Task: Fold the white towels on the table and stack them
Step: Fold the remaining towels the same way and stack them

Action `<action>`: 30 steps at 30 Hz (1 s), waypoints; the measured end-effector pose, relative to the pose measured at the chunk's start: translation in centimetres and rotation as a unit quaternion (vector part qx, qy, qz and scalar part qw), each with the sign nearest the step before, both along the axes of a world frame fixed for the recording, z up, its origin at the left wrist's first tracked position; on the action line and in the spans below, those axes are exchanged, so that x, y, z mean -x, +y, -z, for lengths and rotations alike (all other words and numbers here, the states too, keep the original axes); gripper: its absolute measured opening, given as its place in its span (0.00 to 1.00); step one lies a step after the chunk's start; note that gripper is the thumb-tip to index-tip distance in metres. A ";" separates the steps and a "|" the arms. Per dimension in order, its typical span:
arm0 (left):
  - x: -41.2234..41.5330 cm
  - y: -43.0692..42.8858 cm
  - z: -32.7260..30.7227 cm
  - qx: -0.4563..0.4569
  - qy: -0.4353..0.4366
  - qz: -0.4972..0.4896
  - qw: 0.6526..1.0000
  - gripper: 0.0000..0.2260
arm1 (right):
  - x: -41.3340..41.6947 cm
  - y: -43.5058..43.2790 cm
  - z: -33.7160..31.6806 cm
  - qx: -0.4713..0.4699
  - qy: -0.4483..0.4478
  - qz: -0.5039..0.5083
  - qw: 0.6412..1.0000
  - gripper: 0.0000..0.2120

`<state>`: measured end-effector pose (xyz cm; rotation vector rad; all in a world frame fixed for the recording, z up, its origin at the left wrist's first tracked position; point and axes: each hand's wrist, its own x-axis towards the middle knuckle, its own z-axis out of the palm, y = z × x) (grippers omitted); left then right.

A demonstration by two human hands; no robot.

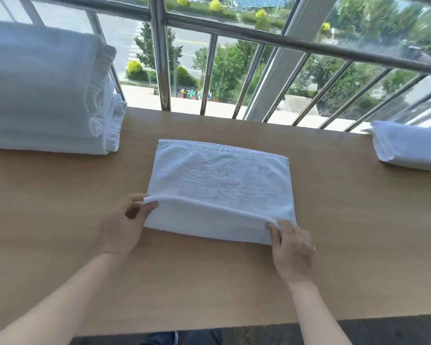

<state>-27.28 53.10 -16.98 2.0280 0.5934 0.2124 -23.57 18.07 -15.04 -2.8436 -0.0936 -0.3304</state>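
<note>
Hands [125,222] pinching towel [222,180], fingertips hidden beneath fold, right stack [413,148] cropped

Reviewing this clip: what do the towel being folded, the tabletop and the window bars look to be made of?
Towel being folded: looks like white cotton terry, with a nubby looped pile and a flat woven band along the far hem. Tabletop: light wood-look surface, matte, faint grain; whether laminate or solid wood cannot be told. Window bars: metal, probably stainless steel, silvery with bright reflections.

Metal window bars [161,58] (trees [224,66] and road beyond) behind.
</note>
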 end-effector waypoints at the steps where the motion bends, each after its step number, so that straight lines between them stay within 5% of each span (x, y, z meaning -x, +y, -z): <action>1: -1.3 -0.2 -0.5 0.017 -0.014 -0.008 1.000 0.05 | -1.6 0.1 -0.6 -0.003 0.021 0.003 1.000 0.17; 6: -8.4 -0.3 -1.5 0.072 -0.036 -0.063 0.995 0.06 | -10.8 1.0 -2.4 0.028 0.031 -0.013 0.999 0.15; 14: -17.3 1.1 0.0 0.018 0.019 -0.081 0.996 0.08 | -23.1 1.6 -1.5 0.105 0.137 -0.063 0.983 0.23; 25: -18.8 0.2 2.2 -0.170 0.058 -0.092 0.979 0.11 | -27.0 0.5 3.2 0.096 0.175 -0.037 0.979 0.24; 30: -17.7 -4.7 1.2 -0.312 -0.034 0.007 0.949 0.16 | -23.8 3.6 2.3 0.034 0.019 0.006 0.999 0.13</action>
